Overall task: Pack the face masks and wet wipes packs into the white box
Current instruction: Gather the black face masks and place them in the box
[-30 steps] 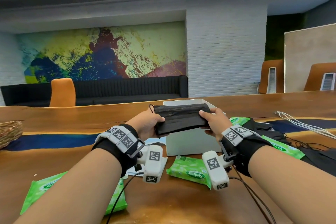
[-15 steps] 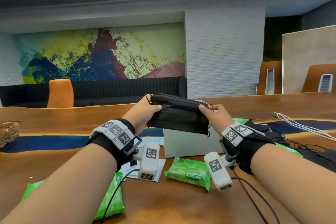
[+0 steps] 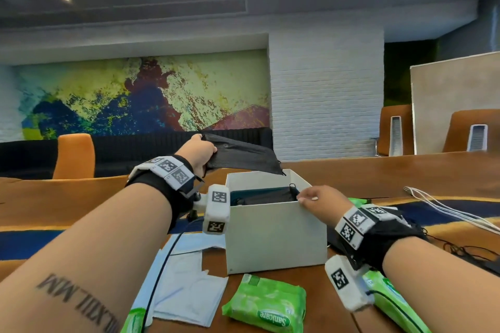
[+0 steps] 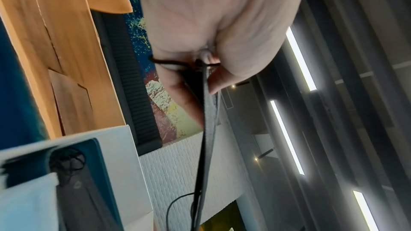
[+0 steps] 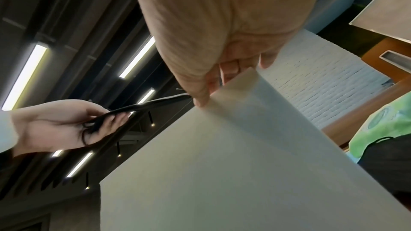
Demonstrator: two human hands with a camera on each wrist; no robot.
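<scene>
My left hand (image 3: 209, 151) pinches one end of a black face mask (image 3: 244, 159), which slopes down to the far rim of the white box (image 3: 276, 238). In the left wrist view the mask (image 4: 208, 120) shows edge-on between thumb and fingers. My right hand (image 3: 305, 199) grips the box's near right corner, fingers over the rim (image 5: 231, 69). Dark masks (image 3: 267, 196) lie inside the box. A green wet wipes pack (image 3: 266, 303) lies in front of the box, and another (image 3: 392, 303) sits under my right wrist.
Light blue masks (image 3: 186, 276) lie flat on the wooden table (image 3: 378, 176) left of the box. A third green pack (image 3: 134, 322) peeks out at the bottom left. Black items and white cables (image 3: 446, 208) lie to the right. An orange chair (image 3: 74, 155) stands behind.
My right hand let go of the black mask and dropped to the box's corner. My left hand alone lifted the mask up over the box.
</scene>
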